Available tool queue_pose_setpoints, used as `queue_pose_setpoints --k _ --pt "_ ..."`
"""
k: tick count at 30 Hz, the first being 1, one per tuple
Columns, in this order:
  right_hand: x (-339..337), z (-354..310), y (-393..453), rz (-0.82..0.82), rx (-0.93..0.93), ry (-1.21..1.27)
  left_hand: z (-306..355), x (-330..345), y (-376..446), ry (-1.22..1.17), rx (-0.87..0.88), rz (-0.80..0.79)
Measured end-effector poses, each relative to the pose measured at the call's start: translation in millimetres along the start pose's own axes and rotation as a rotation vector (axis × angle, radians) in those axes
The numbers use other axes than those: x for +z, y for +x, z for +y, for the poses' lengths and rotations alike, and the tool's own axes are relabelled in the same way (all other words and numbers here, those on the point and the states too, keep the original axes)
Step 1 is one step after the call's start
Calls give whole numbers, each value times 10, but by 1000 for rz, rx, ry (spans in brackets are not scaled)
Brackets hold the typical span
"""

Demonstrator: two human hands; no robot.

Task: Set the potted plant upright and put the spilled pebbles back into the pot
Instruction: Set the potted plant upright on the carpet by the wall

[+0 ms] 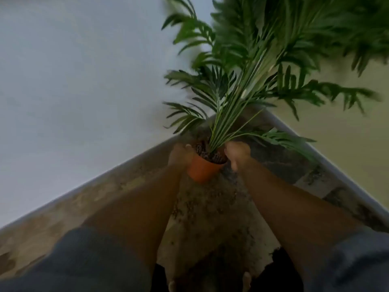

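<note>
Both hands are on the one orange pot (202, 168): the left hand (180, 154) wraps its fingers round the rim's left side, and the right hand (237, 153) clutches the right side at the stem bases. The single plant (242, 85) tilts right, in the floor (210, 207) corner. Dark pebbles (210, 153) fill the pot, too blurred to count.

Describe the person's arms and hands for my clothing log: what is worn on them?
Both forearms are bare. Blue-grey sleeves cover the upper arms, ending near the elbows. No gloves, watch or rings show on the left hand or right hand, though the frame is blurred.
</note>
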State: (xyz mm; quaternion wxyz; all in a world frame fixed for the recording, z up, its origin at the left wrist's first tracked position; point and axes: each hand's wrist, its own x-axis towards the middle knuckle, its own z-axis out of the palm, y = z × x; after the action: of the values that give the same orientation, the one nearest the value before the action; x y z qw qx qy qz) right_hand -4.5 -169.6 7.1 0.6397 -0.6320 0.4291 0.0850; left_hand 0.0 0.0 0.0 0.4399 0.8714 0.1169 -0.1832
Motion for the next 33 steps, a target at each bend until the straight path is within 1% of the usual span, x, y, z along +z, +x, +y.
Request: queue_pose_setpoints --k 2,4,7,9,12,15,18,21,26,29,33 --pt "105 178 307 32 -32 7 -231 221 236 -26 -51 3" --pt "218 366 665 20 -55 48 -484 455 508 -42 -106 -20" --pt "348 642 1107 16 -76 51 -814 811 892 0 -97 -64" --pt "413 754 1344 -9 -95 49 -940 987 1055 -49 -102 -77" --pt "500 863 1602 9 -126 42 -1092 1203 1234 -67 -110 -97" --pt "584 894 1740 12 -185 12 -1150 1366 1349 -160 -111 -135" --pt "653 880 1829 -20 -207 22 -1144 1481 1418 -271 -105 -123" --pt "680 863 1926 -15 -218 74 -1163 1549 1464 -358 -124 -113" --pt "642 799 2065 -120 -207 59 -1216 1562 1481 -472 -124 -96" --pt "641 815 2092 -163 -225 46 -1329 1551 1512 -445 -103 -60" --pt "733 854 2057 -153 -306 -25 -1529 1517 1567 -443 -68 -65"
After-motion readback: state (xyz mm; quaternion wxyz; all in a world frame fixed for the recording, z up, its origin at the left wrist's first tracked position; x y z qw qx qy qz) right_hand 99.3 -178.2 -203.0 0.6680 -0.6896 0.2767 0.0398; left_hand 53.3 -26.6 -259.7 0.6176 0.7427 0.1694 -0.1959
